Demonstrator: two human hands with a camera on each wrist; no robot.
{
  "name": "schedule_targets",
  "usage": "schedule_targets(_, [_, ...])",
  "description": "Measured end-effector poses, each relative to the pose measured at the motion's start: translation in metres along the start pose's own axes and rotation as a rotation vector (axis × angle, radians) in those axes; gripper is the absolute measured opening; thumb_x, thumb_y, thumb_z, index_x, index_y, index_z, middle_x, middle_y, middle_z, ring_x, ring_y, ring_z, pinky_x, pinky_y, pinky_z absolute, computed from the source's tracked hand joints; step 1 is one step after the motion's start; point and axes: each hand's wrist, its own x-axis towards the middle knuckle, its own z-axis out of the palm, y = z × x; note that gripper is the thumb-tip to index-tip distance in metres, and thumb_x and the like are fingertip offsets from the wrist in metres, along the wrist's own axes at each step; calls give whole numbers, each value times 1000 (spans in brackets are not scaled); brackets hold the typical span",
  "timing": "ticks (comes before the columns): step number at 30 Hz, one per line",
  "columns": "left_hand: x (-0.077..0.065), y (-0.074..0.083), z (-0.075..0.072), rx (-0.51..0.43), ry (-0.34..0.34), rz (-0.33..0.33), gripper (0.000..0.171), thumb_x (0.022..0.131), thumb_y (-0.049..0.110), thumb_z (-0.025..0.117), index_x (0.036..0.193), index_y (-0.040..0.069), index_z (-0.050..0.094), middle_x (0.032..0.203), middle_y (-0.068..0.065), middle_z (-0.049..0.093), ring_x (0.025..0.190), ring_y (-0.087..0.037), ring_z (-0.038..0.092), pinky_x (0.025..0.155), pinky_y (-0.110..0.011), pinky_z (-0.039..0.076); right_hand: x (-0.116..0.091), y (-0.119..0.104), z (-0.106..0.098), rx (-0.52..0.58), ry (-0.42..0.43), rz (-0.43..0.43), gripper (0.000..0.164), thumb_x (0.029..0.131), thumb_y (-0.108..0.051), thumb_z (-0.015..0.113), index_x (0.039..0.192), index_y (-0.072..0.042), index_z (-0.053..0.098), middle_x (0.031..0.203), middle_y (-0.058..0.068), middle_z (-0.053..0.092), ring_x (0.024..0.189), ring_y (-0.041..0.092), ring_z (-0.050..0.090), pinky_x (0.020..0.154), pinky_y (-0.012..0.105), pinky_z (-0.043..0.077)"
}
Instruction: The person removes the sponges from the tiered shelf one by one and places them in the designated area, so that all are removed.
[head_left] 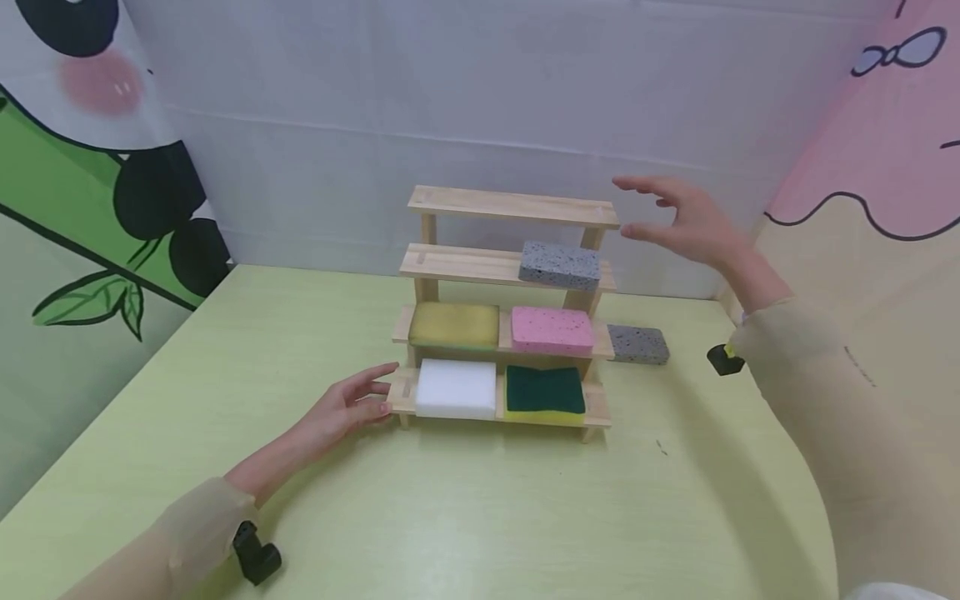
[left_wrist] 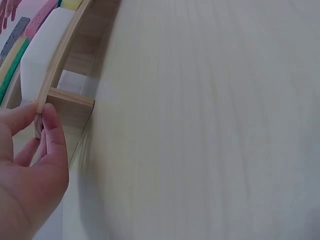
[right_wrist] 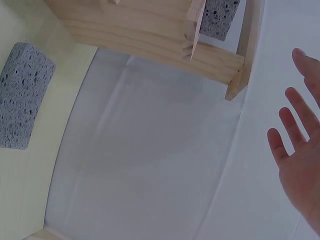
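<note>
Pale cloth (head_left: pixel 487 92) hangs behind a light yellow-green table (head_left: pixel 480 500), on which stands a wooden rack (head_left: pixel 513 205) with four steps. At its lowest step, the left hand (head_left: pixel 348 412) pinches the left end of the board between thumb and fingers. The right hand (head_left: pixel 686 217) is in the air beside the right end of the top board, with fingers extended and holding nothing.

For steadying the rack well, I think the left pinch should be firm but gentle, because a pull could make the white sponge (head_left: pixel 456 389) and the dark green sponge (head_left: pixel 544 389) slide. The right hand should give enough room to the top board, and to the grey sponge (head_left: pixel 559 265) on the second step from the top.

Another grey block (head_left: pixel 639 344) lies on the table to the right of the rack; the rack covers its left end in the head view. The right wrist view cuts the right hand at the edge, and whether its thumb nearly touches the board is hard to judge from the head view. The rack's far legs are mostly hidden.
</note>
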Motion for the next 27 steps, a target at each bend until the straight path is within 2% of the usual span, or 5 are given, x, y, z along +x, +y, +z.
schedule_targets(7, [3, 1, -1, 0, 3, -20, 68, 98, 12, 61, 156, 8, 26, 137, -22, 52, 104, -6, 66, 91, -22, 56, 9, -13, 13, -23, -26, -93, 66, 89, -24, 74, 149, -28, 45, 154, -1, 46, 136, 28, 43, 106, 54, 41])
schedule_targets(15, [3, 1, 0, 20, 5, -22, 69, 97, 15, 62, 156, 11, 26, 126, -9, 55, 100, -8, 65, 91, -21, 55, 13, -20, 28, 5, -61, -138, 65, 89, -21, 74, 148, -25, 47, 148, 6, 52, 132, 30, 45, 104, 51, 42])
schedule_targets(18, [3, 0, 0, 20, 0, -26, 69, 98, 15, 61, 156, 12, 26, 125, -8, 55, 100, -8, 65, 91, -21, 54, 13, -22, 32, 14, -77, -152, 65, 88, -20, 75, 147, -22, 48, 147, 6, 53, 132, 28, 46, 104, 51, 43])
schedule_targets(24, [3, 1, 1, 13, 6, -31, 69, 97, 16, 62, 156, 11, 26, 125, -8, 55, 100, -8, 65, 91, -21, 55, 14, -26, 40, 40, -135, -155, 66, 87, -21, 76, 147, -24, 48, 150, 1, 50, 134, 25, 47, 107, 52, 42])
schedule_targets(27, [3, 0, 1, 6, 9, -31, 69, 97, 15, 62, 156, 11, 26, 126, -8, 56, 101, -7, 65, 91, -22, 55, 16, -26, 44, 36, -169, -157, 66, 88, -23, 76, 147, -23, 47, 151, 0, 49, 124, 24, 52, 106, 52, 43])
